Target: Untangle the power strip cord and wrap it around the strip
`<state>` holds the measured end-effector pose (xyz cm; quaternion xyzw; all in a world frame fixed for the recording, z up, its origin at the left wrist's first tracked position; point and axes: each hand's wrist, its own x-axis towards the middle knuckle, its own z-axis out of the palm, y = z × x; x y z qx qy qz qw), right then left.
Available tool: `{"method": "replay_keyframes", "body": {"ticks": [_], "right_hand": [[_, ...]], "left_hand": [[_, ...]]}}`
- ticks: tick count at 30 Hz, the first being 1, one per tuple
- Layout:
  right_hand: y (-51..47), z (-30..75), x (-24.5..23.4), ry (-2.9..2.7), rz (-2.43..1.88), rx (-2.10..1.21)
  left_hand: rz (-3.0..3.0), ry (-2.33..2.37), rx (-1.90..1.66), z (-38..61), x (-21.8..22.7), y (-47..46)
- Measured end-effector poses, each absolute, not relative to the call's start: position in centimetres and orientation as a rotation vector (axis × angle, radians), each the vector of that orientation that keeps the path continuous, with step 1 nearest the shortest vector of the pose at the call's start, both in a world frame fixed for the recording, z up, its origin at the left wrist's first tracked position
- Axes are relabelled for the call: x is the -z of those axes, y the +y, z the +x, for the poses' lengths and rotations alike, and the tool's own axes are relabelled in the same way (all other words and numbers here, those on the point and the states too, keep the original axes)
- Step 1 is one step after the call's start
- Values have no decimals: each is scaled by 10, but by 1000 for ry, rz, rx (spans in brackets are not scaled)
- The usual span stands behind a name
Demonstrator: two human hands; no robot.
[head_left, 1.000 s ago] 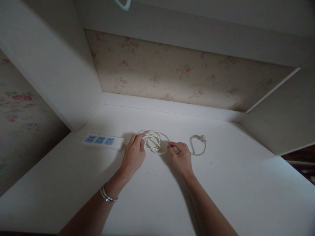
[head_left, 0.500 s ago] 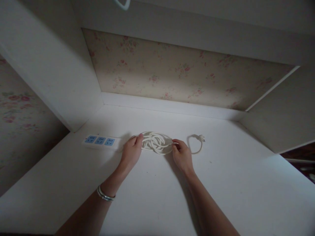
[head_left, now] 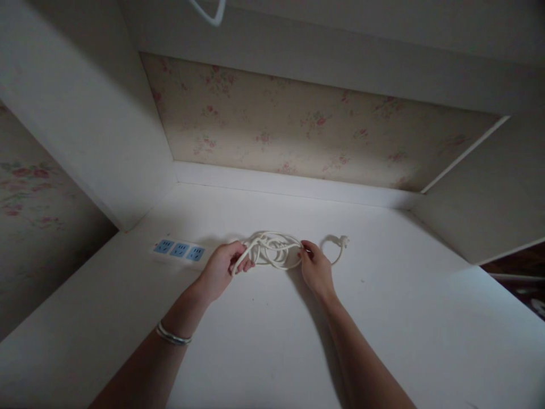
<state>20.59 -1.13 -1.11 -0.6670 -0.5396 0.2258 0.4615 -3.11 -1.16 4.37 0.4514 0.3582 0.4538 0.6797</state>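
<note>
A white power cord (head_left: 276, 245) lies in loose loops between my two hands. My left hand (head_left: 223, 266) is closed on the left end of the loops, and one strand hangs over its fingers. The right side of the coil is pinched by my right hand (head_left: 314, 262). Left of my left hand lies a white power strip (head_left: 179, 249) with blue sockets, its right end hidden by that hand. Beyond my right hand the cord curves round to its plug (head_left: 344, 242), which rests on the white surface.
The white surface (head_left: 272, 341) ends at a low raised edge (head_left: 289, 183) below flowered wallpaper (head_left: 264, 125). White panels (head_left: 106, 125) stand at the left and right, and a white board (head_left: 315, 62) crosses above. Part of a white hanger-like loop (head_left: 215, 16) hangs at the top.
My left hand has turned, and a strand of cord now crosses its fingers. The power strip and the plug have shifted slightly towards the middle. My right hand keeps its pinch.
</note>
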Motion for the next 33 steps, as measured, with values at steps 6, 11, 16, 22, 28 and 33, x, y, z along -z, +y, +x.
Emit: {"method": "replay_keyframes", "body": {"ticks": [6, 11, 16, 22, 28, 33], "right_hand": [[-12, 204, 11, -1208, -1521, -579], [-12, 201, 8, -1234, -1429, -580], [-16, 196, 0, -1261, -1369, -585], [-19, 194, -3, -1324, -1280, -659], [-17, 193, 0, -1348, -1280, -680], [-17, 192, 1, -1322, -1390, -665]], "left_hand": [[957, 671, -701, -27, -45, -18], [755, 689, -715, -17, -43, -21], [818, 690, -789, -14, -41, -24], [843, 748, -836, -4, -33, -26], [744, 735, -833, 1, -27, -24], [728, 679, -940, -1, -32, -19]]}}
